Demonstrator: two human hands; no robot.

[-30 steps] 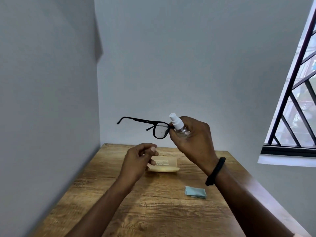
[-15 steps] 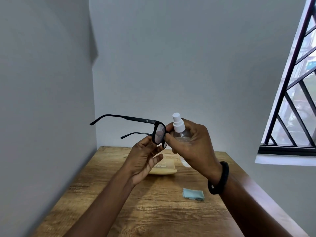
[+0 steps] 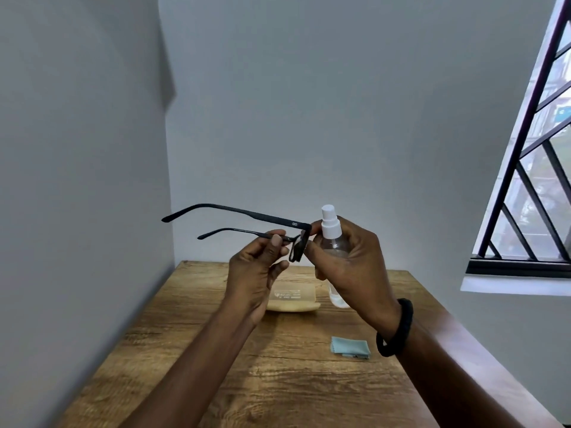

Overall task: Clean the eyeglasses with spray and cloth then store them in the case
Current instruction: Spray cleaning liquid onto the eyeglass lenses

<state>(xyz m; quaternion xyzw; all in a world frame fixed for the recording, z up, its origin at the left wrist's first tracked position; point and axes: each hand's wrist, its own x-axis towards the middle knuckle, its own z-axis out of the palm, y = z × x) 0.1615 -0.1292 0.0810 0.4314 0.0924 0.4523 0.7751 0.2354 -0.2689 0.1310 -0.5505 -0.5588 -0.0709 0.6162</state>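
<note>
Wooden table [image 3: 278,381] in a grey-walled corner, barred window [image 3: 531,180] at right. Case [image 3: 293,299] and cloth [image 3: 350,348] lie on it. Glasses [image 3: 247,215] are held above the table, temples horizontal, tips pointing left. Left hand [image 3: 256,273] pinches the lower temple. Right hand [image 3: 349,267] grips the upright bottle [image 3: 332,233].

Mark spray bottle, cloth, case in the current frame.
spray bottle [image 3: 331,232]: head view, white collar under the nozzle.
cloth [image 3: 350,348]: head view, centre of the folded blue square.
case [image 3: 297,300]: head view, beige top face.
</note>
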